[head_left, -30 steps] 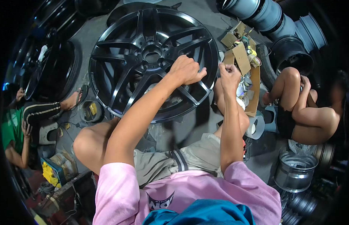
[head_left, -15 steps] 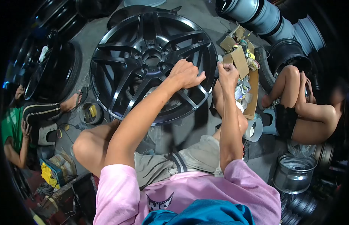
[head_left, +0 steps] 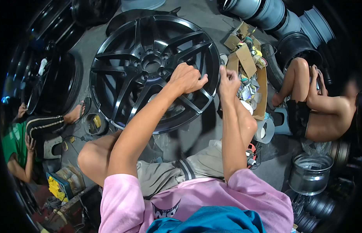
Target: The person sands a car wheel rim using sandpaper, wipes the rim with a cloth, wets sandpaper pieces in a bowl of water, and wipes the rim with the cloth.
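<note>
my left hand [head_left: 185, 79] curls over the wheel [head_left: 152, 74], already dark, right hand [head_left: 229, 83] by its right edge; what's gripped or unfinished i can't tell.

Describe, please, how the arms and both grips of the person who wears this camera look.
The left arm and right arm come out of short, plain pink sleeves, bare below the cloth and tapering towards the wrists. The left grip and right grip are ungloved hands; I see no watch or bracelet. Rings I cannot rule out.
</note>
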Motion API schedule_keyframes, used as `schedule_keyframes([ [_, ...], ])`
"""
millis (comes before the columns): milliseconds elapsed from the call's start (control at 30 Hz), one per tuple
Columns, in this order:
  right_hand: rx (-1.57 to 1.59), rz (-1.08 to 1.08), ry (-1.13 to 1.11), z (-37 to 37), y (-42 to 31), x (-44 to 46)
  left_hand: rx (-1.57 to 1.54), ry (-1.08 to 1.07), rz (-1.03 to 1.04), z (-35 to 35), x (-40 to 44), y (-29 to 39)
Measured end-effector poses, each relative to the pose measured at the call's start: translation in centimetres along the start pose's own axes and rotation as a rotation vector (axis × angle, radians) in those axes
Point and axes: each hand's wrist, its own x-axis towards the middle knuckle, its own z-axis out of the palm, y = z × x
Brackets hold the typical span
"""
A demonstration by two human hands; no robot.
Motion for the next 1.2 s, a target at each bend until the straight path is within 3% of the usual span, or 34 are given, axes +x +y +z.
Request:
schedule_keyframes([
  [100, 0.148, 0.147, -0.020, -1.6, -0.3, -3.7, -0.034, -0.016, 0.007, 0.2, -0.2, 0.0],
  [133, 0.007, 0.085, -0.010, -1.7, -0.9, -3.0, -0.028, -0.006, 0.017, 0.2, -0.2, -0.1],
  [333, -0.105, -0.015, -0.117, 3.6, 0.6, 7.7, 0.001, -0.023, 0.004, -0.1, -0.1, 0.2],
  [433, -0.164, 0.115, -0.194, 3.4, -0.4, 8.5, -0.001, -0.023, -0.008, -0.4, -0.1, 0.5],
  [467, -0.027, 0.063, -0.132, 4.1, 2.4, 7.7, 0.009, -0.066, -0.034, -0.7, -0.1, 0.6],
  [533, -0.105, -0.027, -0.076, 2.0, 2.7, 5.0, -0.012, -0.051, -0.030, -0.5, 0.0, 0.4],
  [633, 0.005, 0.090, -0.090, -2.3, -0.5, -1.5, -0.043, -0.135, -0.073, -0.9, 0.1, 0.8],
  [700, 0.130, 0.212, -0.205, -4.3, -1.1, -4.2, -0.071, 0.044, 0.020, -0.4, 0.0, 0.4],
  [767, 0.184, 0.269, -0.275, -6.3, -1.4, -5.9, -0.070, -0.011, 0.031, -1.0, -0.5, 1.1],
  [833, 0.304, 0.353, -0.418, -7.8, -0.1, -7.1, -0.126, 0.184, 0.241, -1.7, -1.5, 2.5],
  [900, 0.364, 0.378, -0.408, -8.6, 3.0, -8.2, -0.061, 0.109, 0.359, -2.4, -2.9, 3.9],
  [1000, 0.226, 0.642, -0.232, -9.4, 5.1, -9.0, 0.047, -0.093, 0.435, -2.2, -4.4, 5.0],
  [1033, 0.234, 0.652, -0.229, -9.1, 6.2, -9.2, 0.051, -0.106, 0.437, -2.1, -4.1, 5.0],
  [1133, 0.161, 0.385, -0.279, -7.2, 8.3, -9.5, 0.166, -0.107, 0.427, -2.4, -2.0, 4.5],
  [1200, 0.085, 0.364, -0.318, -6.8, 8.5, -9.6, 0.232, -0.098, 0.454, -1.7, 0.4, 3.5],
])
